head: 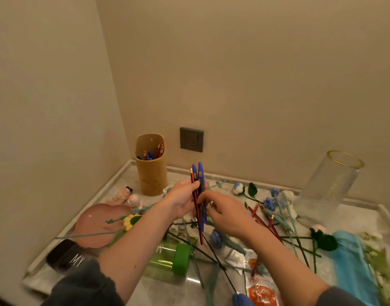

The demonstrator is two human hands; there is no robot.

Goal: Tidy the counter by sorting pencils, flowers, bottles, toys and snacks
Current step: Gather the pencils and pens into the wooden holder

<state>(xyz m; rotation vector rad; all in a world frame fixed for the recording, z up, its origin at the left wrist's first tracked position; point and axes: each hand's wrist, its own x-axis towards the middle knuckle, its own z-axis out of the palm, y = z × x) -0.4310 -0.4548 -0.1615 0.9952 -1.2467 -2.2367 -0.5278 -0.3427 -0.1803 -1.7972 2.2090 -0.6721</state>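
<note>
My left hand (182, 200) grips an upright bundle of pencils and blue pens (198, 184) above the counter. My right hand (228, 214) touches the same bundle from the right, fingers curled at its lower half. A tan pencil holder (153, 175) with several pencils inside stands in the back corner. Loose red pencils (263, 219) lie right of my right hand. Crocheted flowers (270, 203) with long stems are scattered across the counter. A green bottle (172, 258) and a dark bottle (64, 256) lie on their sides near the front. An orange snack packet (261, 290) lies at the front.
A clear glass vase (332, 186) stands at the back right. A pink plate (96, 224) sits at the left, with small plush toys (127, 194) behind it. A blue packet (355, 261) lies at the right. A wall socket (191, 139) is behind the counter (355, 219).
</note>
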